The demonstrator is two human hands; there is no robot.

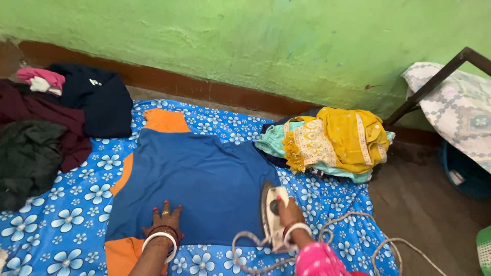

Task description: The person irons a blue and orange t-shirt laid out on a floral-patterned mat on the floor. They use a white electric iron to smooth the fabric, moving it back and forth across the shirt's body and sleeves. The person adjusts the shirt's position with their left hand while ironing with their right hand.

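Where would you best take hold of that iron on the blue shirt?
By the handle along the top of the iron, coming from above and behind, as the right hand does now. Its flat base lies on the shirt, its tip points away, and the cord trails off the back.

Place: a home, ironing done on the floor.
Wall: painted green wall (pixel 286 41) (worn), top of frame.
Bedding: quilted bed (pixel 460 107), right edge.
Clothes: piled dark garments (pixel 46 128), upper left.
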